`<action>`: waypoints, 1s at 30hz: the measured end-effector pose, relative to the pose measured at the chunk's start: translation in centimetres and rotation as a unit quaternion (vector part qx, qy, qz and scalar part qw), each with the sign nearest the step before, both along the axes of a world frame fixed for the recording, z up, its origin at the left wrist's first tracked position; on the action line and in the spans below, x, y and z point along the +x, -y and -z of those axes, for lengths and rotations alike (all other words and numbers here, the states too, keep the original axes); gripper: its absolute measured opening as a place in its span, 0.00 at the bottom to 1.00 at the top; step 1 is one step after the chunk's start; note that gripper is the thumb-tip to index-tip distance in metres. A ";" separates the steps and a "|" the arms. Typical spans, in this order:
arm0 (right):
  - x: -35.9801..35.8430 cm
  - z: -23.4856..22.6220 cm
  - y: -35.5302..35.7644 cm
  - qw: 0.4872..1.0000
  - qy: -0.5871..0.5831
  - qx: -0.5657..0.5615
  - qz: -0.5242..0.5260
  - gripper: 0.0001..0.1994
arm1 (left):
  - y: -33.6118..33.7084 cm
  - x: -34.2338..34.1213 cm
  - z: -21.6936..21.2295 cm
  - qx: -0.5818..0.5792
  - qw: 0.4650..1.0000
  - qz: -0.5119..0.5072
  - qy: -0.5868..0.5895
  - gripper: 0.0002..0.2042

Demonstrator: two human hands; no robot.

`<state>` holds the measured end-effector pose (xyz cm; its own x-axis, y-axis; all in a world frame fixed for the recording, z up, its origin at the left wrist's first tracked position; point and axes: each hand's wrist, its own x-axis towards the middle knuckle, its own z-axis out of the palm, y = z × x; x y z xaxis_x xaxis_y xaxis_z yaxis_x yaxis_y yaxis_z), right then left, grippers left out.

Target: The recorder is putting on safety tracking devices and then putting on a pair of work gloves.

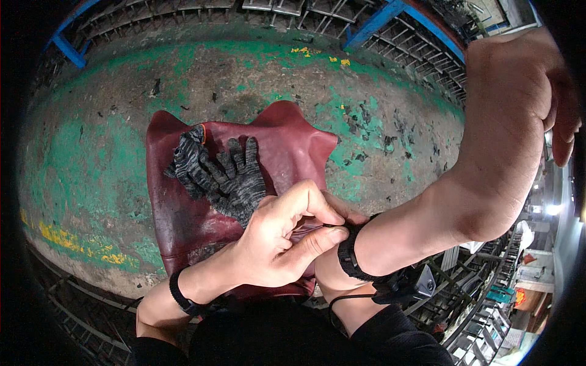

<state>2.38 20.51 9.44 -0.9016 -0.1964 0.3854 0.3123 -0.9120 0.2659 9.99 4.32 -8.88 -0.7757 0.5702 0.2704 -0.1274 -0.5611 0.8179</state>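
Note:
My left hand [284, 235] is closed in a pinch, thumb against forefinger, on the dark end of a black strap [349, 253] wrapped round my right forearm. A small black camera-like device [406, 285] sits on that strap. My right arm is bent and raised. At the upper right, close to the view, my right hand [537, 79] has its fingers hanging loosely downward, and nothing shows in them. A pair of mottled grey knit gloves [235, 183] lies on a dark red apron [290, 143] spread over my lap, just beyond my left hand. A black band [179, 293] circles my left wrist.
Worn concrete floor with peeling green paint [104, 165] stretches ahead and to the left. Metal racks [421, 55] with a blue frame [378, 24] stand along the far side. More dark metal racking [482, 332] is at the lower right, and a black cable [342, 299] loops near my right arm.

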 end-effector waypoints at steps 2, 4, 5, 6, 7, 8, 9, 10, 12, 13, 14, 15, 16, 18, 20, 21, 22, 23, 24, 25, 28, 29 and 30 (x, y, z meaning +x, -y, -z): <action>0.3 0.1 0.3 1.000 0.003 0.004 0.003 0.24 | 0.2 0.0 0.2 0.008 0.999 0.025 0.025 0.09; 0.3 0.0 0.3 1.000 0.005 0.002 0.004 0.23 | 0.3 0.0 0.4 0.002 1.000 0.022 0.011 0.09; 0.2 0.0 0.3 1.000 0.009 0.002 0.004 0.23 | 0.3 0.0 0.4 -0.009 1.000 0.011 0.002 0.09; 0.3 -0.1 0.3 1.000 0.006 0.001 0.004 0.23 | 0.3 0.1 0.4 -0.011 1.000 0.011 0.006 0.09; 0.4 -0.1 0.3 1.000 0.005 0.003 0.006 0.23 | 0.2 0.1 0.4 -0.006 1.000 0.010 0.009 0.09; 0.3 -0.2 0.2 1.000 0.005 0.004 0.006 0.23 | 0.0 0.2 0.4 0.001 1.000 0.016 0.022 0.09; 0.5 -0.2 0.2 1.000 0.006 0.006 0.006 0.23 | -0.2 0.2 0.4 0.014 0.999 0.021 0.033 0.08; 0.5 -0.4 0.1 1.000 0.008 0.004 0.009 0.23 | -0.2 0.2 0.4 0.028 0.998 0.036 0.051 0.08; 0.6 -0.2 0.1 1.000 0.004 0.006 0.011 0.23 | -0.1 0.2 0.4 0.039 0.994 0.059 0.079 0.08; 0.7 -0.2 0.0 1.000 0.004 0.009 0.012 0.22 | 0.2 0.2 0.4 0.033 0.993 0.071 0.088 0.08; 0.7 -0.2 0.0 1.000 0.004 0.010 0.014 0.22 | 0.4 0.2 0.4 0.026 0.992 0.082 0.096 0.08; 0.7 -0.2 0.0 1.000 0.003 0.011 0.016 0.22 | 0.8 0.2 0.4 0.008 0.992 0.087 0.095 0.08; 0.8 -0.3 -0.1 1.000 0.001 0.011 0.018 0.22 | 1.2 0.2 0.4 -0.010 0.991 0.093 0.094 0.08; 0.8 -0.4 -0.1 1.000 -0.003 0.011 0.020 0.22 | 1.4 -0.3 0.7 -0.038 0.992 0.106 0.060 0.08; 0.9 -0.5 -0.2 1.000 -0.007 0.012 0.025 0.22 | 1.5 -0.4 0.7 -0.025 0.991 0.118 0.055 0.08; 0.9 -0.7 -0.3 1.000 -0.007 0.011 0.025 0.22 | 1.5 -0.4 0.6 0.002 0.990 0.123 0.065 0.08; 0.9 -0.7 -0.3 1.000 -0.008 0.012 0.025 0.21 | 1.7 -0.4 0.5 0.031 0.987 0.138 0.072 0.08; 0.9 -0.8 -0.3 1.000 -0.010 0.011 0.025 0.21 | 1.9 -0.4 0.2 0.019 0.987 0.144 0.070 0.08; 0.9 -0.8 -0.3 1.000 -0.013 0.012 0.026 0.21 | 2.4 -0.6 0.0 0.010 0.985 0.160 0.066 0.09; 0.9 -0.8 -0.3 0.999 -0.015 0.012 0.026 0.21 | 2.8 -0.7 -0.2 -0.004 0.983 0.174 0.063 0.09; 0.8 -0.8 -0.2 0.999 -0.019 0.012 0.027 0.21 | 3.9 -1.1 -0.8 -0.043 0.977 0.203 0.049 0.10; 0.8 -0.8 -0.2 0.999 -0.020 0.012 0.025 0.21 | 4.0 -1.2 -0.8 -0.052 0.976 0.207 0.042 0.10; 0.8 -0.9 -0.2 0.999 -0.021 0.013 0.025 0.21 | 4.0 -1.3 -0.8 -0.052 0.977 0.204 0.031 0.11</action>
